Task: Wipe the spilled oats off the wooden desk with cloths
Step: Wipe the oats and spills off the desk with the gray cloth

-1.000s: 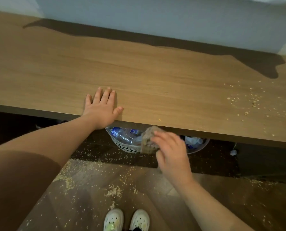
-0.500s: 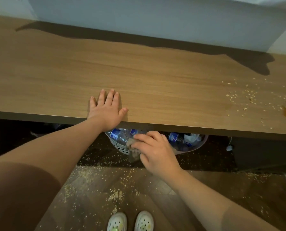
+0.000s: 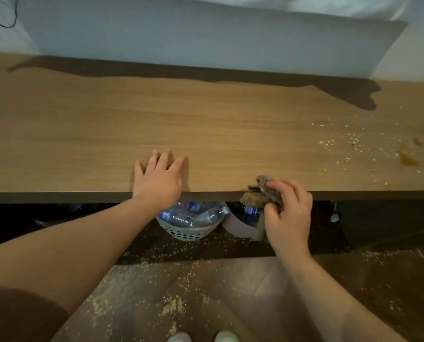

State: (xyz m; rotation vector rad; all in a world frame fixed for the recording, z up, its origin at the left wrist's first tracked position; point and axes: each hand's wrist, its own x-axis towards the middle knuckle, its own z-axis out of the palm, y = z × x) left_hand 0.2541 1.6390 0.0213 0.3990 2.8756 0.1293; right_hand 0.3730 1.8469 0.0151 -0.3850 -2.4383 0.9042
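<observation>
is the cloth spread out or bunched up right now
Bunched up: the cloth sits crumpled in the right hand at the front edge of the desk, one end hanging below.

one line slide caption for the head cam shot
Left hand flat on the wooden desk, right hand gripping a crumpled cloth at its front edge, spilled oats scattered to the right.

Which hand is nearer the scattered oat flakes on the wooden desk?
Right. The right hand, gripping a crumpled brown cloth, is left of the oats; left hand rests farther left.

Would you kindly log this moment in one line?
left hand flat on desk | right hand grips cloth at desk edge | oats at right
</observation>
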